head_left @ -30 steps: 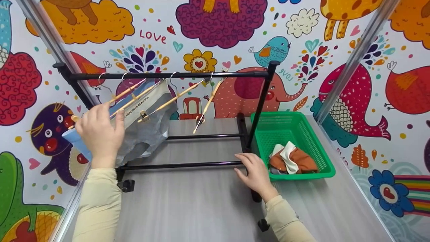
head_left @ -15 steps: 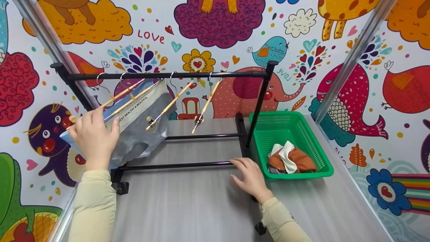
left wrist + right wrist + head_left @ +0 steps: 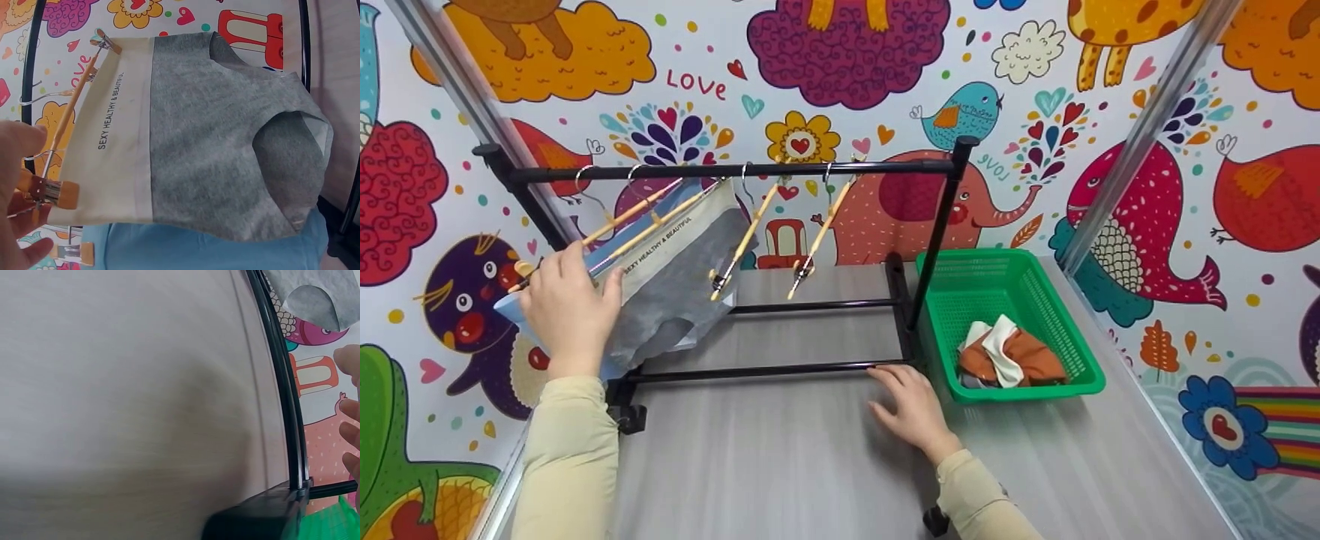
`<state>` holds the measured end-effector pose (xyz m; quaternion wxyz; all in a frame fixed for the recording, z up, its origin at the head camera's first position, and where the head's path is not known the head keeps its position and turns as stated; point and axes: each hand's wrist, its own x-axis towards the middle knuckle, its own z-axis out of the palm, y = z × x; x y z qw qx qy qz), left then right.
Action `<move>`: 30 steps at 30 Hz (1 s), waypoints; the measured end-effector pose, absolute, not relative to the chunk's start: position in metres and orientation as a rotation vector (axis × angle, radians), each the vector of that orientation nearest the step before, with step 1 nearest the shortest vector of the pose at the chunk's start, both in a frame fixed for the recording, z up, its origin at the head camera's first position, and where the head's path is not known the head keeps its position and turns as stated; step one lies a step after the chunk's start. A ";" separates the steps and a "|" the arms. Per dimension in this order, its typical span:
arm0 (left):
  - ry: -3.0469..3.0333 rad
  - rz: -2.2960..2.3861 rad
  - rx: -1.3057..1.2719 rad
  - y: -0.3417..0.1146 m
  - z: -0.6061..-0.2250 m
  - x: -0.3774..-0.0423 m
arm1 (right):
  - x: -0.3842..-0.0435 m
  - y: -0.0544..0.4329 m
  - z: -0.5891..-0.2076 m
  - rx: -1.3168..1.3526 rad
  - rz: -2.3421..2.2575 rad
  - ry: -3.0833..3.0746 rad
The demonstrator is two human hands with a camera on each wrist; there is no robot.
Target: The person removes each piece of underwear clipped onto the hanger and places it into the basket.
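My left hand (image 3: 571, 307) is at the near end of a wooden clip hanger (image 3: 649, 225), fingers curled over its end and thumb held apart. Grey briefs (image 3: 208, 129) with a cream printed waistband (image 3: 107, 135) hang from that hanger. In the left wrist view, a wooden clip (image 3: 59, 193) on the waistband's corner lies between thumb and fingers. A light blue garment (image 3: 208, 247) hangs just behind, on another hanger. Near the rack's lower front bar (image 3: 765, 369), my right hand (image 3: 911, 409) holds nothing, its fingers loosely bent.
Two bare clip hangers (image 3: 821, 232) hang from the black rack's top rail (image 3: 870, 166). On the right stands a green basket (image 3: 1084, 360) holding a rust-and-white cloth (image 3: 1012, 356). A patterned wall (image 3: 1185, 262) encloses the grey surface (image 3: 757, 465).
The nearer bare hanger has swung, its front end moving right. My left hand has shifted slightly left at the briefs' hanger; my right hand has lowered a little.
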<state>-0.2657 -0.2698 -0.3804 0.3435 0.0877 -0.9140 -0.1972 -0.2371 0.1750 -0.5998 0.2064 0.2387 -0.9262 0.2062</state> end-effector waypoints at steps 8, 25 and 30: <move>-2.452 -0.596 0.286 -0.275 -0.376 -0.269 | -0.236 0.176 -0.610 0.654 0.616 -2.577; -2.429 -0.637 0.269 -0.267 -0.382 -0.270 | -0.232 0.171 -0.610 0.578 0.629 -2.649; -2.384 -0.678 0.315 -0.263 -0.383 -0.272 | -0.232 0.168 -0.609 0.576 0.649 -2.647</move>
